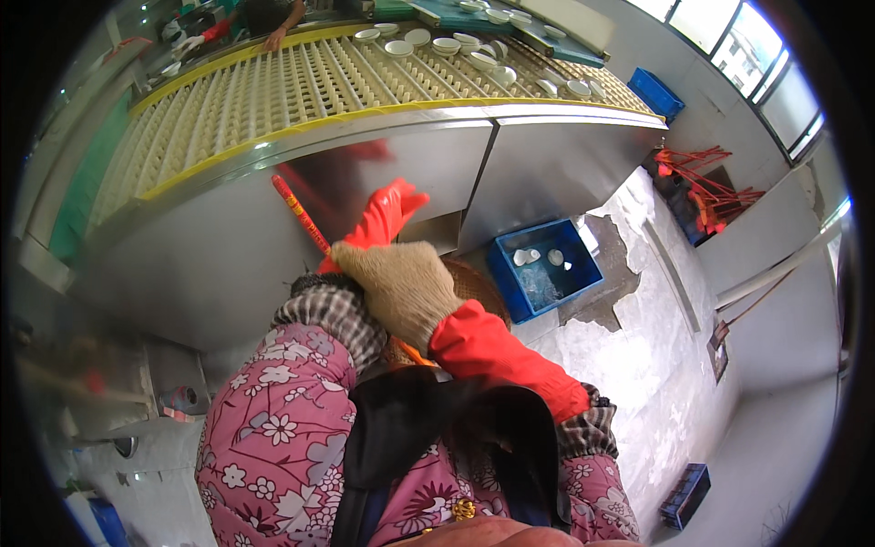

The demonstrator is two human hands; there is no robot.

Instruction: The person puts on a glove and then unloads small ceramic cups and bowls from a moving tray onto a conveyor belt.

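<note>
My left hand [396, 205] wears a red rubber glove and reaches forward with nothing in it, its fingers apart. A beige knit glove covers my right hand [403, 284], worn over a red rubber glove whose cuff [506, 359] runs up the forearm. The right hand crosses over the left wrist and grips around the red glove's cuff there; its fingertips are mostly hidden. Beside the wrist, a red stick with yellow markings [299, 213] slants up to the left. Its lower end disappears behind my hands, so what supports it is unclear. Below them, a woven basket [478, 287] shows partly.
A peg conveyor [273, 89] with yellow edges carries several white bowls [446, 46] above steel panels [547, 164]. On the floor stands a blue crate [547, 270] with small white pieces. Another person's hand [275, 39] rests at the conveyor's far edge. Red sticks [711, 184] lean right.
</note>
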